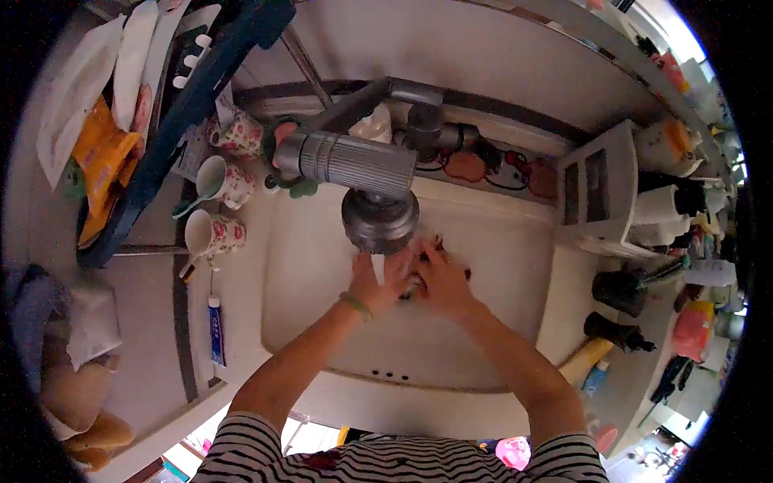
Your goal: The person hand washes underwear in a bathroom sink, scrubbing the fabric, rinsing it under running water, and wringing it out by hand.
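Both of my hands are low in the white sink basin (322,298), close together under the dark metal faucet (380,221). A white stream of water (378,268) runs from the faucet onto my left hand (378,282), which wears a green band at the wrist. My right hand (441,278) lies beside it with its fingers bent over a small dark, reddish item (437,243). The item shows only in parts between and around the fingers. The faucet and blur hide some of the left fingers.
Floral cups (221,233) and a blue toothpaste tube (217,330) stand along the left ledge. A white cabinet (600,193) is at the right, with a dark cup (618,291) and bottles below it. Packets hang at the upper left.
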### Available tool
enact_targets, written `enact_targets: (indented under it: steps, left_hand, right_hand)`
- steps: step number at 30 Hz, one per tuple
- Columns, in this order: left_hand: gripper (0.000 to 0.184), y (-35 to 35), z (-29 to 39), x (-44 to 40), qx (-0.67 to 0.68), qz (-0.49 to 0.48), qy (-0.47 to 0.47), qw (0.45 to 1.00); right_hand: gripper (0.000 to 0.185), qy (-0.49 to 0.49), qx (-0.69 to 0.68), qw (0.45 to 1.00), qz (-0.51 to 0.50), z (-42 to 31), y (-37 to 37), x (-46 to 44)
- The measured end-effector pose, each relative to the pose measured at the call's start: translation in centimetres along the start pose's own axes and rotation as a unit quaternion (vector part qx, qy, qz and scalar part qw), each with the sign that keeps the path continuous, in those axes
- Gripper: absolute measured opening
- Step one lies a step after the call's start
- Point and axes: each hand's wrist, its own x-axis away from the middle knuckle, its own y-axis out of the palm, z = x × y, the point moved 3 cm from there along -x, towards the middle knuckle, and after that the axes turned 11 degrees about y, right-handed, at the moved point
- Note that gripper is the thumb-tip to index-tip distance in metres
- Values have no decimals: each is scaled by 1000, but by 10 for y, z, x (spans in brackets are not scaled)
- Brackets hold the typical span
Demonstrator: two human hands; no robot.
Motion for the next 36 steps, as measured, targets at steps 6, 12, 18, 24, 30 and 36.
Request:
enact_targets:
  steps: [6,12,18,24,30,36]
  left_hand:
    - [30,35,-19,-15,-123,35,49,991]
    - [31,32,-56,-39,218,59,-125,966]
    - [31,27,-9,20,231,45,-92,967]
    - [34,49,-34,-20,-15,-29,-37,999]
    - [38,11,-21,-34,240,70,10,968]
    - [46,23,3,17,-140,-2,81,987]
  right_hand:
    - [34,59,174,971,-151,25,53,-28]
    - [24,194,173,956,-138,29,39,-71]
    - [27,-46,36,993,100,3,11,11]
    - [39,29,130,989,-69,28,52,-50]
    - [34,211,-175,957,-91,17,1,-55]
    - [40,-79,107,991,24,2,1,23]
